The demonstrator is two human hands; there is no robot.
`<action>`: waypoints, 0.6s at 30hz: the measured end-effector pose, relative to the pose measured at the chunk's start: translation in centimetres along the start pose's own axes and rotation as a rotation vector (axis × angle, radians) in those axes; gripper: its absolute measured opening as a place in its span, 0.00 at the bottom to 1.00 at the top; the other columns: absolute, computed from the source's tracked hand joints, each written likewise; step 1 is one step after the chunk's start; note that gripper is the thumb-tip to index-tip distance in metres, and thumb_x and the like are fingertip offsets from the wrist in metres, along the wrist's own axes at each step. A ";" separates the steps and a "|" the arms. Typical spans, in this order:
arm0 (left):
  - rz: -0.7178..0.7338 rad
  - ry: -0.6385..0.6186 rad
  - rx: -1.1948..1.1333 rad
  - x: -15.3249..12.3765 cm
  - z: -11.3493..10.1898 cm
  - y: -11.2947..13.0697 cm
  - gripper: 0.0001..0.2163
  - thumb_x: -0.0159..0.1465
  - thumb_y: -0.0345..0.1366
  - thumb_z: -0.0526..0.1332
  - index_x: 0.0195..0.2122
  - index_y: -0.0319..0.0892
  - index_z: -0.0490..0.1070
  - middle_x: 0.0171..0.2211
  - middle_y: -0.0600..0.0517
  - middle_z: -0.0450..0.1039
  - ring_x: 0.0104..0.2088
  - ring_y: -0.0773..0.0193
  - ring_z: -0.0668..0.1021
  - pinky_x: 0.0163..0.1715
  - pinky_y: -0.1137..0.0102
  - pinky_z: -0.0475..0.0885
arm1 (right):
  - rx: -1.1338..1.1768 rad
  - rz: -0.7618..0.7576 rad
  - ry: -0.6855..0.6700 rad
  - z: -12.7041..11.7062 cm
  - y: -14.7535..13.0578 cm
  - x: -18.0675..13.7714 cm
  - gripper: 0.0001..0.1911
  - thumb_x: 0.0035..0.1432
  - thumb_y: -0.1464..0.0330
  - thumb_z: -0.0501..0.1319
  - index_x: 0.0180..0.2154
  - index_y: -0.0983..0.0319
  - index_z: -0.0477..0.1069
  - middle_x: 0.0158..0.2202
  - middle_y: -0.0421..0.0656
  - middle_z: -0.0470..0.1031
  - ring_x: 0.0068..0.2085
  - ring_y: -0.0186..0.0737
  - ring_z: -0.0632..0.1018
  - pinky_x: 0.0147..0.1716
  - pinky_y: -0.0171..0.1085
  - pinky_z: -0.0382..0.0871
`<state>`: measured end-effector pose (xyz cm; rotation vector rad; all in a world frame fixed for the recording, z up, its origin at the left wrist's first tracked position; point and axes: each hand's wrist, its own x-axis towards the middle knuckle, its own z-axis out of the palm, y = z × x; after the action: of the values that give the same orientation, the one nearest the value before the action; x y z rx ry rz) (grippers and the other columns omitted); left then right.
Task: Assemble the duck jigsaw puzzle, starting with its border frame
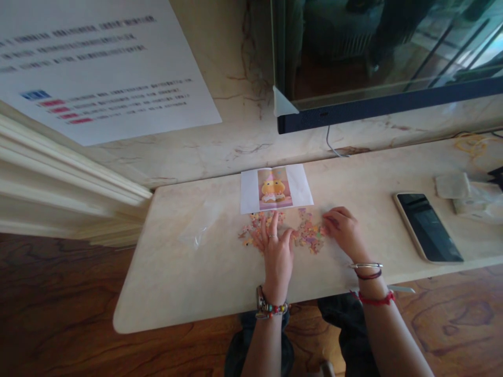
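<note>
Small, mostly pink and orange jigsaw puzzle pieces lie heaped on the pale stone counter. My left hand rests over the left part of the heap, its fingers spread and touching pieces, some of which it covers. At the heap's right edge is my right hand, its fingers curled together with the tips against the outermost pieces. Whatever may be between those tips is too small to make out. Just behind the pieces lies a white sheet with a printed picture of a yellow plush-like figure.
A smartphone lies to the right, with a white plastic box and wrapping beyond it. A clear plastic bag is on the left. Over the counter hangs a dark television screen; a printed notice is on the wall.
</note>
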<state>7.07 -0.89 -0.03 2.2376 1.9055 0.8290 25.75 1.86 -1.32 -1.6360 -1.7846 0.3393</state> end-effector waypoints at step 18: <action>-0.015 -0.045 0.034 -0.2 -0.6 0.3 0.05 0.58 0.36 0.59 0.33 0.48 0.74 0.59 0.52 0.54 0.60 0.42 0.52 0.51 0.34 0.43 | -0.084 -0.166 -0.245 -0.8 -1.3 -0.7 0.06 0.53 0.66 0.58 0.32 0.58 0.74 0.37 0.46 0.69 0.38 0.43 0.69 0.38 0.45 0.66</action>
<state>7.08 -1.35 0.57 2.2377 1.9287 0.7440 25.21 0.75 -0.14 -1.5426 -2.1289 0.4071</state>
